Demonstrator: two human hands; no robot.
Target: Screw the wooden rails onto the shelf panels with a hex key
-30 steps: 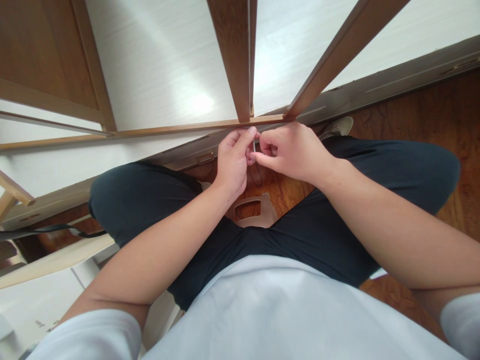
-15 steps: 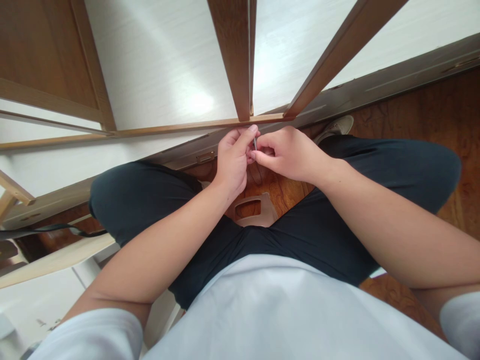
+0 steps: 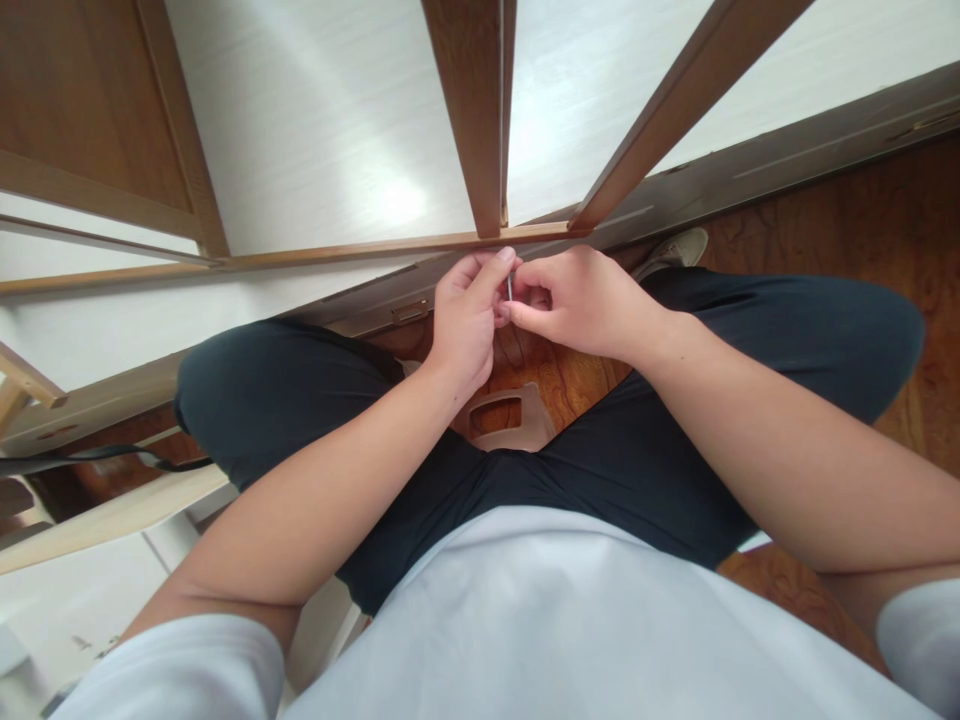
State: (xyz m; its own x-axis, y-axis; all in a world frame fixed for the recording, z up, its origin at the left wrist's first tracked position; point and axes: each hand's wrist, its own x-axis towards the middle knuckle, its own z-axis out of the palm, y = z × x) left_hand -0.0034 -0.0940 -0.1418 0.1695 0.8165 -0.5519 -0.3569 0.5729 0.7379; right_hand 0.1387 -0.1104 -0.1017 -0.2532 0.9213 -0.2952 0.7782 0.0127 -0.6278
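Metal glints between the hands — a thin pin (image 3: 510, 289), upright, just under the wooden rail (image 3: 375, 250) of a white panelled frame. The left hand (image 3: 469, 325) curls beside it, fingertips against the rail; the right hand (image 3: 577, 300) pinches it from the other side. Since a second ago the right fingers have closed in nearer the pin, so the fine work there goes on. Below the rail, on the wood floor, lies a tan plastic holder (image 3: 510, 420). No writing is legible.
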